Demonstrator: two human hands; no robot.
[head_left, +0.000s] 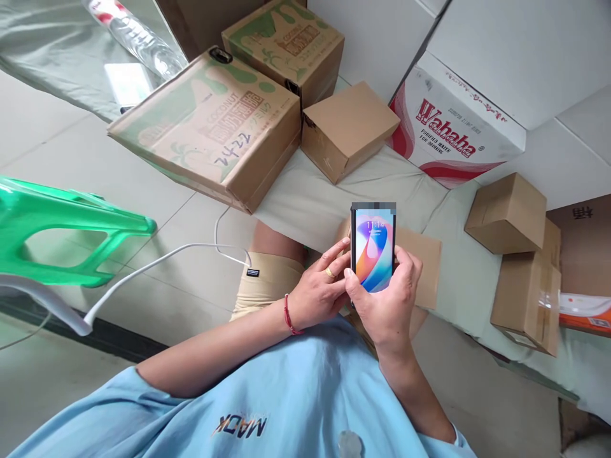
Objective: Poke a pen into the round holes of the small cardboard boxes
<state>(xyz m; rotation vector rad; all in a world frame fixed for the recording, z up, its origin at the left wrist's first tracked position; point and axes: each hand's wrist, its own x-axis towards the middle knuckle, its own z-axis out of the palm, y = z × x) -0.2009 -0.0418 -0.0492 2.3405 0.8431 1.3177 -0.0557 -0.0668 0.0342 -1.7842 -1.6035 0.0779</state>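
Observation:
A smartphone (375, 251) in a dark case is held upright in front of my body, its screen lit with a colourful wallpaper and the time 11:14. My right hand (387, 289) grips its lower part, thumb at the lower left corner and fingers along the right edge. My left hand (324, 283), with a gold ring and a red bracelet (287, 315), steadies the left edge with its fingers pressed against it. Behind the phone lies a flat piece of cardboard (428, 270), partly hidden by the phone and my right hand.
Two coconut cartons (214, 127), a small brown box (351, 127) and a Wahaha water carton (458, 121) stand along the far side. More brown boxes (506, 213) are at right. A green plastic stool (107, 219) and a white cable (157, 254) are at left; a bottle (143, 44) lies top left.

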